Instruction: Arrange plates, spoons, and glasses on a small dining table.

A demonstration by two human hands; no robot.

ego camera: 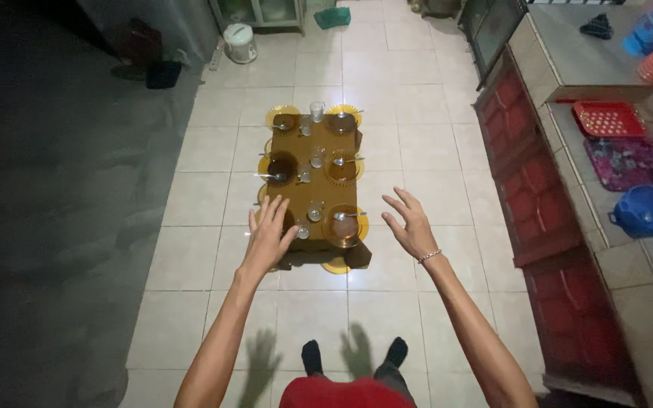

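Standing on a pale tiled floor (pixel 410 106), looking straight down at a low brown counter (pixel 313 189) set for a meal.

Both bare hands are reaching out over the near end of the counter, nothing in either grip. Left hand (pixel 267 236) is spreading its fingers wide, palm down, over the near-left corner; whether it is touching the top or hovering just above it cannot be told. A plate sits partly hidden just beyond its fingertips. Right hand (pixel 413 225), a thin bracelet at the wrist, is hanging open in the air beside the near-right corner, apart from everything.

Between the two hands, a yellow plate with a brown bowl and a spoon (pixel 345 224) is lying nearest the right grip. A small clear glass (pixel 314 212) is standing just beyond the left fingertips. Farther from both grips, four more yellow plates are lying in two rows, spoons resting on them, with a line of glasses down the middle. One more yellow plate (pixel 335 265) is peeking from under the near edge.

Progress, as a judgement: six places look laid already. Little seems left on top.

Off to the right, a red cabinet (pixel 538 196) and a blue basin (pixel 648 211).
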